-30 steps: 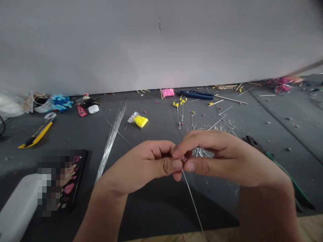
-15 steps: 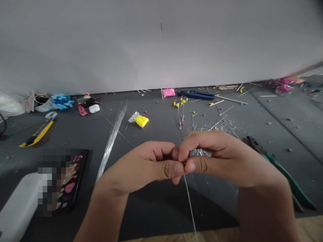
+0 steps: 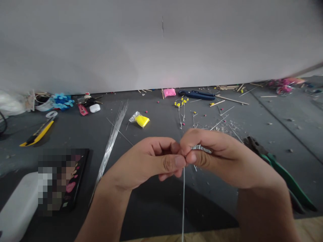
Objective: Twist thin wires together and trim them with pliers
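Note:
My left hand (image 3: 158, 158) and my right hand (image 3: 209, 154) meet fingertip to fingertip over the dark table. Both are closed in a pinch on a thin metal wire (image 3: 183, 201), whose long end hangs from the fingertips toward the near table edge. The pinched part of the wire is hidden by the fingers. Behind my right hand lies a pile of silvery wire pieces (image 3: 202, 148). A bundle of straight wires (image 3: 111, 144) lies beyond my left forearm. Farther back rests a small wire piece with yellow bits (image 3: 181, 102).
Green-handled pliers (image 3: 282, 174) lie by my right wrist. A yellow packet (image 3: 142, 121), a pink packet (image 3: 169, 92) and a dark blue cutter (image 3: 196, 95) lie farther back. At left are a yellow utility knife (image 3: 40, 132), a phone (image 3: 75, 188) and a white object (image 3: 19, 205).
The hanging wire has swung left and now points almost straight down. Both hands have risen slightly, still pinched together.

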A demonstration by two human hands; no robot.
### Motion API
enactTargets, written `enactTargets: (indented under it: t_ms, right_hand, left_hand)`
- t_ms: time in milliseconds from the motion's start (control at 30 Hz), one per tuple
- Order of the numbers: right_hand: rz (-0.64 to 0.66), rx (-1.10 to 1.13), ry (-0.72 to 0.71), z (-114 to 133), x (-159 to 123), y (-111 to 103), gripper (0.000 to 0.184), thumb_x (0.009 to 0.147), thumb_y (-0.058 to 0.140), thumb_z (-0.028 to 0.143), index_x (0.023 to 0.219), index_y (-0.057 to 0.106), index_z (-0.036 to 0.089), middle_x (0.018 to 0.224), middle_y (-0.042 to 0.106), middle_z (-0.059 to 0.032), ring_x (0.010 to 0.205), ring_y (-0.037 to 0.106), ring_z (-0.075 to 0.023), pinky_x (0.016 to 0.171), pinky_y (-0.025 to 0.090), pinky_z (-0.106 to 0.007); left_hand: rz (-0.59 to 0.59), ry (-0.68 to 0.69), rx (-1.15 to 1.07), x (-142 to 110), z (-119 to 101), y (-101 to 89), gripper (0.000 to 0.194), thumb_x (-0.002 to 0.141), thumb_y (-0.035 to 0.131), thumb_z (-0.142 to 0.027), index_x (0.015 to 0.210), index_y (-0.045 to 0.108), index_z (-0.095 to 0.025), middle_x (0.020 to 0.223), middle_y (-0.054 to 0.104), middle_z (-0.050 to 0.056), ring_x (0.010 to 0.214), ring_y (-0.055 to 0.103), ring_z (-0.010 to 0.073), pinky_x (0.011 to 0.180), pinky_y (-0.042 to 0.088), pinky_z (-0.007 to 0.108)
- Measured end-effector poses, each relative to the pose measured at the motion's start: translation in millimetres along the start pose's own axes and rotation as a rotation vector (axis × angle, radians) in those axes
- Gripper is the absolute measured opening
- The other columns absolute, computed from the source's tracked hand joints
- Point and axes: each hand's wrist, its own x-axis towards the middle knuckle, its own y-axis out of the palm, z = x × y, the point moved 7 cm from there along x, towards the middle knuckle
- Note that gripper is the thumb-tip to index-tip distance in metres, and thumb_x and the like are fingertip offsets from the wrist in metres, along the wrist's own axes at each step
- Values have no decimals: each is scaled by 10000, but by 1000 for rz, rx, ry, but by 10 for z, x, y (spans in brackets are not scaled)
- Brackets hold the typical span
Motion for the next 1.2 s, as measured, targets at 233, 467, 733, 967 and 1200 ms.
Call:
enactTargets:
  t_ms: [233,467,733,967,1200]
  right_hand:
    - [-16,5,10,-31,3,-5,158,915,533,44,897,580,194,872,639,44,791,580,-50,670,435,-159]
    - [-83,44,9,-94,18,-9,208,892,550,9,916,592,211,855,633,62,788,575,-43,666,425,-152]
    - [-133,41,0,-109,35,-47,161,876,622,76,952,651,216,858,665,51,763,586,-59,644,439,-183]
    - [-140,-109,21,-113,50,-83,51,917,607,216,917,658,217,846,653,43,766,570,-68,682,440,-202]
    - [-158,-150,28,-135,53,-78,65,942,567,219,911,623,229,857,648,48,797,576,-74,700,440,-206]
  left_hand:
    - [-34,-3,20,6,-10,-58,229,759,745,-349,776,636,-148,654,561,-27,542,386,58,484,268,193]
    - [-83,5,-21,11,5,-111,252,718,786,-333,725,622,-141,634,543,-34,576,388,64,528,262,200]
    - [-76,72,-87,19,-11,-134,151,750,772,-249,708,661,-157,630,606,-50,599,472,41,579,344,158]
    - [-178,44,-20,13,5,-206,109,764,764,-272,736,703,-186,641,597,-63,613,480,29,591,350,148]
    - [-231,81,78,10,-37,-244,42,786,743,-255,762,731,-222,689,610,-59,668,496,42,651,369,166]
